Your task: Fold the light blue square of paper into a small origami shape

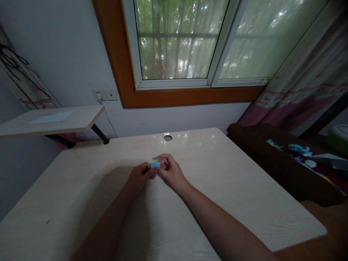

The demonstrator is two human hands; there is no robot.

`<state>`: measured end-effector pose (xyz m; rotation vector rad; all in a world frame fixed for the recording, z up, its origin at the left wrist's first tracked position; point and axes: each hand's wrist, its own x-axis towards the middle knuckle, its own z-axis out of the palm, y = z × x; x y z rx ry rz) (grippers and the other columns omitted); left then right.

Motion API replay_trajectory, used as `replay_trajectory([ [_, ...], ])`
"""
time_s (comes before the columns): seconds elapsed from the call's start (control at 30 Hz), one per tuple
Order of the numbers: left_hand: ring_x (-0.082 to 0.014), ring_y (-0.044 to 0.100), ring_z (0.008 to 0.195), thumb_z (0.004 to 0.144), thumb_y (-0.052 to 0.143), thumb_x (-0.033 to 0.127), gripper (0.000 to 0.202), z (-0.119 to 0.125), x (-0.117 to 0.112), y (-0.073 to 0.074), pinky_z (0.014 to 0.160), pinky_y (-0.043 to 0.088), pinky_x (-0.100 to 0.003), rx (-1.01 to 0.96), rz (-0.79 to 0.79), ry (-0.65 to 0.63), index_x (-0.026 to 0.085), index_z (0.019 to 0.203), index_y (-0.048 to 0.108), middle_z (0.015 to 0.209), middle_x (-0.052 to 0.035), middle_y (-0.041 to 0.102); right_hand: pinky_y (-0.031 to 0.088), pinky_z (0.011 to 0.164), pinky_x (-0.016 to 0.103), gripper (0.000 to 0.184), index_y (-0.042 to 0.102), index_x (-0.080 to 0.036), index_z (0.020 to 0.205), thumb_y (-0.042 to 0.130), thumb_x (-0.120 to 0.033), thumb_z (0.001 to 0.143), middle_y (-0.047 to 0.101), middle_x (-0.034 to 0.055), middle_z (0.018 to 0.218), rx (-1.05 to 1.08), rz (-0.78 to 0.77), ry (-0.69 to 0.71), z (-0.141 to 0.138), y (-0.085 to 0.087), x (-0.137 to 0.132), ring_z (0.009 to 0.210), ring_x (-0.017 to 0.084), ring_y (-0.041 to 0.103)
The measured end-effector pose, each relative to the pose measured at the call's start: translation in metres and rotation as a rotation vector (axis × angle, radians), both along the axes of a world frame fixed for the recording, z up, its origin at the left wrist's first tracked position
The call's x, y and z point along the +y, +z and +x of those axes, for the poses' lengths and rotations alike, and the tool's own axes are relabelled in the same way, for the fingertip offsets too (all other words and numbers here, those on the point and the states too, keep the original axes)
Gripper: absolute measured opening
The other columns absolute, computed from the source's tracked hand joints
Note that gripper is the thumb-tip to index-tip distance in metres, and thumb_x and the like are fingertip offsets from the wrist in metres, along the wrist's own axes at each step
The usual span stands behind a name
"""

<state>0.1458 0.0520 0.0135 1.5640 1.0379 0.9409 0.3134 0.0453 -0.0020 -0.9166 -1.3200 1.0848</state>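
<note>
A small light-blue rectangular piece (155, 165), too small to tell its exact kind, is held between my two hands over the middle of the desk. My left hand (140, 175) pinches its left end with thumb and fingers. At its right end, the thumb and fingertips of my right hand (172, 169) close on it, while the index finger stretches out above. Under both hands lies the pale wood-grain desk (217, 188). Part of the piece is hidden behind my fingers.
A raised shelf (78, 121) on black legs stands at the desk's back left, bearing a paper sheet (51, 117). Near the back edge is a round cable hole (168, 138). To the right stands a dark brown piece of furniture (255, 145) with several colourful items.
</note>
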Motion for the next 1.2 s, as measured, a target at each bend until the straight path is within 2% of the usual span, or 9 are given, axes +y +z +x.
replay_trajectory([
  [0.23,-0.0142,0.061,0.061,0.080,0.062,0.033,0.019,0.001,0.001,0.001,0.063,0.048,-0.025,-0.027,-0.017,0.040,0.017,0.071,0.060,0.062,-0.0002,0.066,0.047,0.062,0.025,0.040,0.052,-0.024,0.112,0.068,-0.021,0.076,0.062,-0.0023,0.076,0.047,-0.018,-0.052,0.000,-0.004,0.003,0.067,0.013,0.059],
  [0.47,-0.0136,0.060,0.060,0.080,0.060,0.030,0.017,0.000,0.002,0.001,0.063,0.048,-0.025,-0.040,-0.010,0.073,0.017,0.069,0.059,0.061,0.0003,0.065,0.052,0.068,0.030,0.046,0.052,-0.021,0.118,0.065,-0.019,0.074,0.065,-0.0038,0.070,0.162,-0.080,-0.003,-0.001,-0.001,0.006,0.065,0.013,0.063],
  [0.8,-0.0140,0.062,0.063,0.083,0.057,0.029,0.016,-0.002,0.003,-0.005,0.065,0.049,-0.026,-0.017,-0.003,0.072,0.016,0.073,0.061,0.066,-0.0013,0.068,0.051,0.065,0.026,0.044,0.055,-0.018,0.118,0.065,-0.019,0.075,0.065,-0.0039,0.068,0.160,-0.066,-0.061,-0.001,-0.003,0.007,0.064,0.013,0.064],
  [1.0,-0.0137,0.061,0.063,0.083,0.058,0.032,0.017,-0.004,0.006,-0.003,0.065,0.048,-0.025,-0.035,0.016,0.125,0.016,0.076,0.061,0.067,-0.0011,0.067,0.051,0.067,0.026,0.040,0.059,-0.016,0.114,0.065,-0.019,0.074,0.064,-0.0023,0.070,0.160,-0.059,-0.144,0.003,-0.002,0.011,0.065,0.013,0.063],
  [1.2,-0.0137,0.059,0.066,0.086,0.054,0.033,0.018,-0.004,0.006,-0.004,0.065,0.047,-0.024,-0.101,0.050,0.110,0.017,0.081,0.061,0.071,-0.0009,0.065,0.051,0.067,0.026,0.040,0.058,-0.017,0.114,0.065,-0.019,0.075,0.065,-0.0012,0.072,0.145,-0.042,-0.117,0.003,-0.004,0.010,0.067,0.014,0.063],
])
